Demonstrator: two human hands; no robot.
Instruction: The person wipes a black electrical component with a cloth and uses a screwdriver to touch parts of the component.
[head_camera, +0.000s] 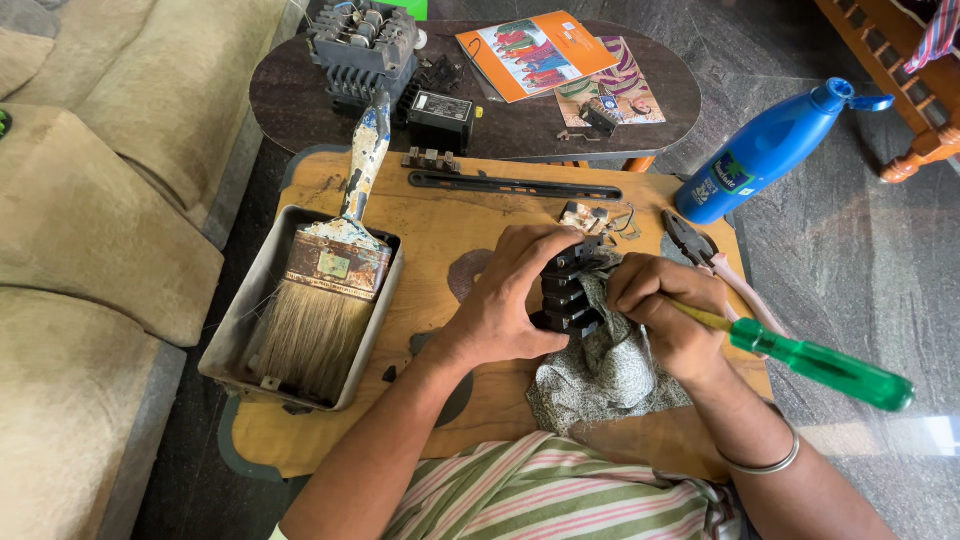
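Grey stone floor, a beige sofa (90, 200) on the left, and in the middle a low wooden desk (440, 225) with a worn top. On the near centre of the desk, a black ribbed electrical part (568, 288), standing on a patterned grey cloth (605, 375). Left hand (510, 300) wrapped around the left side of this part, grip closed on it, fingers over its top. Right hand (665, 315) just right of the part, touching the cloth, grip clenched around a screwdriver (800, 360) with green handle and yellow shaft; handle pointing out to the right, tip hidden behind the fingers. Metal bangle (765, 462) on the right wrist.

To the left on the desk, a grey metal tray (235, 300) with a wide old paintbrush (325, 290) lying inside, handle leaning over the far rim. Near the far edge, a long black strip (515, 185) and a small terminal piece (430, 158) just beside it. Pliers (700, 250) with pale pink handles at the right, close behind the right hand.

Farther away, a dark oval table (640, 125) carrying a big grey contactor (365, 45), a small black box (440, 115) and an orange booklet (535, 55). Blue plastic bottle (775, 145) lying tilted at the far right, between the desk and the floor.
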